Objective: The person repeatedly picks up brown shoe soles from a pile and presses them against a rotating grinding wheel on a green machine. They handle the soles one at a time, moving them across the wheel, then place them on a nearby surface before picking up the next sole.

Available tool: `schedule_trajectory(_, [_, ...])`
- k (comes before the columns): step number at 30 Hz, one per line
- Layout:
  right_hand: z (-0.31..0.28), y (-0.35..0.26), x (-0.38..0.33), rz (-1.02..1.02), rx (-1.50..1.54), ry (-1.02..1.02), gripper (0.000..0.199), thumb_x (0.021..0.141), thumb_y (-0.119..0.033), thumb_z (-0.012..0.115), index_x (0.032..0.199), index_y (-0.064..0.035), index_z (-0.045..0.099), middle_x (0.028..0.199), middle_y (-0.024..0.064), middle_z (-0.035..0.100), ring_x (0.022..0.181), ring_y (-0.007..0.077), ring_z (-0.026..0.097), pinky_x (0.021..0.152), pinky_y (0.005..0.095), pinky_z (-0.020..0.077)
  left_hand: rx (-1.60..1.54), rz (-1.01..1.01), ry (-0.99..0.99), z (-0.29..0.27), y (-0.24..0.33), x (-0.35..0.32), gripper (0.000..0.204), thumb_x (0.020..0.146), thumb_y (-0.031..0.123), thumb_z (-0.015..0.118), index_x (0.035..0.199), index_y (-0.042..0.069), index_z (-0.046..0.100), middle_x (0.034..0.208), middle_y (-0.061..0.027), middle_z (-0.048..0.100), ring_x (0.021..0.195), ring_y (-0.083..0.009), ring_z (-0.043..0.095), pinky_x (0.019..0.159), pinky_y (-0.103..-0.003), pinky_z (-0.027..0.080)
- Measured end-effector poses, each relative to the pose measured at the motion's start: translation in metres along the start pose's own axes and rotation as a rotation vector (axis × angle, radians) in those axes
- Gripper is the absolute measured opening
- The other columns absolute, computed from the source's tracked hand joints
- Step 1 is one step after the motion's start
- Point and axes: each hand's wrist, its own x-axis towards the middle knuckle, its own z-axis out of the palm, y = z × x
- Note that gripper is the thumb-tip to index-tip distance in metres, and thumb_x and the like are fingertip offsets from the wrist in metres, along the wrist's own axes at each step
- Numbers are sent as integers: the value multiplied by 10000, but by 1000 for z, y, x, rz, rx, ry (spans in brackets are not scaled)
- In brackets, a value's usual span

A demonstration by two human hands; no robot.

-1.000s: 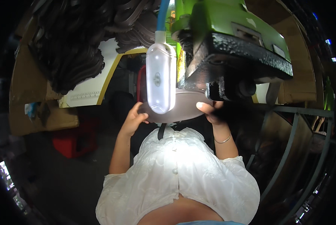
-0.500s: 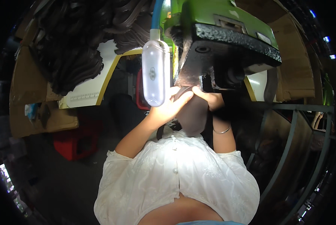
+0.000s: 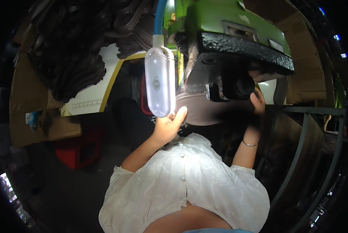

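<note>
A dark brown, sole-shaped flat piece stretches sideways beneath the black-edged head of a green machine. My left hand pinches its left end, with the thumb lying over it and the other fingers mostly hidden behind the pale lamp. At the piece's right end, beside the machine's dark round part, my right hand is closed on it with curled fingers. A dark blur covers some of that end and of my right hand, so the exact grip there is hidden.
A heap of dark curved pieces lies on the white, yellow-edged table at the far left. Cardboard stands right of the machine. A red stool is below left, and a metal frame rises at the right.
The brown piece has swung from hanging down between my hands to lying sideways. My right hand has moved right, away from my left, which has shifted slightly down.
</note>
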Motion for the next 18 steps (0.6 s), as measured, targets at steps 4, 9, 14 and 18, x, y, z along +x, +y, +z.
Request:
schedule_trajectory(4, [62, 1, 5, -157, 100, 83, 330, 775, -138, 532, 1043, 54, 526, 899, 125, 603, 797, 185, 589, 731, 270, 464, -19, -29, 17, -15, 8, -4, 195, 863, 95, 512, 1036, 12, 477, 761, -17, 548, 606, -42, 516, 433, -181, 418])
schedule_trajectory(9, [105, 36, -6, -209, 232, 88, 446, 721, -275, 436, 1026, 46, 491, 865, 128, 576, 778, 195, 563, 709, 283, 447, 188, 315, 153, -52, 18, -5, 198, 871, 48, 473, 1052, -31, 461, 916, -60, 569, 810, -74, 535, 725, -233, 448])
schedule_trajectory(14, [144, 78, -29, -304, 347, 89, 450, 724, -269, 448, 1053, 37, 470, 883, 105, 557, 796, 165, 541, 731, 264, 426, 191, 238, 249, -101, 17, -2, 182, 855, 68, 453, 998, -36, 498, 897, -45, 569, 807, -73, 508, 747, -222, 413])
schedule_trajectory(18, [147, 75, -36, -122, 245, -140, 429, 752, -153, 427, 1132, 46, 431, 976, 66, 533, 914, 127, 494, 844, 240, 363, 91, 24, 253, -129, 4, -4, 190, 801, 31, 436, 958, -39, 516, 859, -41, 569, 766, -70, 515, 717, -218, 420])
